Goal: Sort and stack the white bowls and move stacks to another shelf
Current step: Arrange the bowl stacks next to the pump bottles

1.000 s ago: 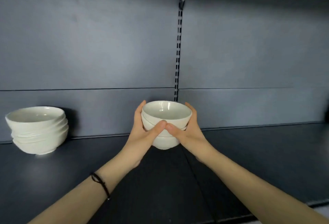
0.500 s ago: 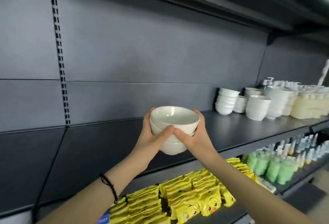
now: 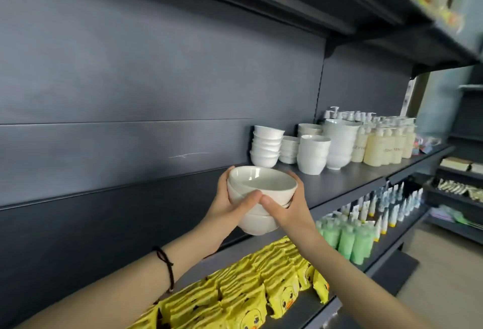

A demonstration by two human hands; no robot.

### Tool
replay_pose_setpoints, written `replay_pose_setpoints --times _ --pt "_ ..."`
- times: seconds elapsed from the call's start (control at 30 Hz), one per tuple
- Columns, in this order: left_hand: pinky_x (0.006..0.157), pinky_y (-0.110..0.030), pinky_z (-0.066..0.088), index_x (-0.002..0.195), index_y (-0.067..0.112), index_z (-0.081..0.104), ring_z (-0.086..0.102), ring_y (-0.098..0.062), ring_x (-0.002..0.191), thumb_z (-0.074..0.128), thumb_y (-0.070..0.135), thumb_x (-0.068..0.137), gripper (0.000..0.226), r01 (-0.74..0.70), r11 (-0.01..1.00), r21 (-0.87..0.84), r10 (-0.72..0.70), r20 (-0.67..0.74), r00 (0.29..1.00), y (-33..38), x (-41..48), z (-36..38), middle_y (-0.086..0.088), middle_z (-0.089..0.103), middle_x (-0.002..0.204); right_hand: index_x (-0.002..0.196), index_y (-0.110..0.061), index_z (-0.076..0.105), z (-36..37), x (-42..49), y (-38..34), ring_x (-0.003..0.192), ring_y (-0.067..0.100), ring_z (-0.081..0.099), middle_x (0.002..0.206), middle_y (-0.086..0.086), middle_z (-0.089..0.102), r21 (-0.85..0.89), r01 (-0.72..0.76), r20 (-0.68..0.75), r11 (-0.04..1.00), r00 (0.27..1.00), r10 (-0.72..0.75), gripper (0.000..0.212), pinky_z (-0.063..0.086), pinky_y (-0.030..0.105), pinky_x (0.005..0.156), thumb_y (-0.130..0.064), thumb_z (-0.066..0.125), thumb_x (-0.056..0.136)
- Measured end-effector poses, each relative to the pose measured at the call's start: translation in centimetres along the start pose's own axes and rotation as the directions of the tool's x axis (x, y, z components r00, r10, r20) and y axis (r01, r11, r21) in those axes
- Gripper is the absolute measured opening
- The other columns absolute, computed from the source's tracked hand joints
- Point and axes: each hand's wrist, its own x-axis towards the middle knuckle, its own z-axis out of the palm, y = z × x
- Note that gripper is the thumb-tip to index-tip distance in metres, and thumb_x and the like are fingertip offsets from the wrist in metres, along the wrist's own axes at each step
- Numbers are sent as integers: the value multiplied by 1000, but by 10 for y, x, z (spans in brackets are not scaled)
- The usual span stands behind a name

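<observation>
A small stack of white bowls point(image 3: 261, 185) is held in the air between both my hands, in front of the dark shelf point(image 3: 339, 185). My left hand point(image 3: 230, 206) clasps its left side and my right hand point(image 3: 287, 211) its right side, thumbs meeting at the front. Further right on the same shelf stand other stacks of white bowls: one point(image 3: 266, 149) near the back wall, a lower one point(image 3: 288, 149) behind, a taller stack point(image 3: 313, 155) in front, and a large one point(image 3: 338, 146) beside the bottles.
Pump bottles of pale yellow liquid point(image 3: 384, 143) crowd the shelf's right end. Yellow duck-print packets point(image 3: 248, 292) fill the shelf below, with green bottles point(image 3: 347, 237) and small tubes point(image 3: 392, 206) to their right. Another shelf point(image 3: 313, 2) runs overhead. More racks stand at far right.
The view has swung right along the shelf, with the held stack carried along. The bowl stack at the left has left view; the bowl stacks and bottles at the right are now nearer.
</observation>
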Motion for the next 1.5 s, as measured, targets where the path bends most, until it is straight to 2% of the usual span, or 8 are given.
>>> replay_pose_setpoints --times 0.13,0.27,0.43,0.73,1.0,1.27,1.37,1.5 --pt "75 -10 50 136 41 27 57 4 105 67 31 84 66 11 1000 -13 -10 82 997 -32 64 31 17 55 122 143 -20 30 -35 49 39 114 1 59 125 -11 58 -33 -24 -63 999 998 22 122 52 35 101 -71 81 44" --pt "83 -10 48 136 41 29 56 5 112 69 46 75 73 29 999 -14 -27 120 992 -63 122 58 13 54 130 132 -45 27 -71 100 69 123 9 56 132 -9 56 -69 -62 -41 996 997 59 119 48 39 106 -86 76 31" --pt "83 -7 46 142 39 23 52 8 116 67 40 83 73 44 999 5 -44 124 991 -88 187 87 16 51 134 152 -27 16 -106 158 99 128 10 52 140 -6 51 -105 -70 -24 992 997 68 146 46 38 108 -86 76 33" --pt "81 -7 46 141 31 31 58 11 107 65 17 90 63 22 1000 4 -22 -12 1000 -124 249 119 11 58 130 151 -33 13 -135 229 150 121 -11 48 132 -26 47 -3 -33 121 999 992 34 125 45 18 99 -61 80 50" --pt "86 -12 48 131 46 36 58 6 114 76 35 69 75 49 997 60 -39 -151 988 -126 261 131 18 60 126 147 -36 9 -143 256 172 109 -30 45 128 -32 43 107 13 254 994 966 -40 117 39 -3 85 -50 88 61" --pt "107 -34 44 141 39 37 53 -5 124 74 38 72 78 135 985 112 -100 -274 956 -117 247 134 13 56 134 147 -43 4 -142 256 171 117 -9 49 133 -23 44 119 70 283 990 954 -101 117 33 -8 85 -53 84 63" --pt "108 -38 44 142 38 38 53 -9 125 77 36 76 76 156 977 144 -99 -339 936 -112 240 138 9 55 135 136 -49 7 -147 260 169 106 -26 47 125 -32 43 96 69 331 993 939 -97 103 33 -9 80 -44 82 66" --pt "91 -18 52 136 34 42 57 -8 117 73 24 85 61 133 974 182 -49 -404 913 -101 230 147 8 52 134 115 -59 17 -158 264 163 95 -32 46 113 -43 38 88 52 410 995 908 -83 82 33 -9 74 -40 82 68"
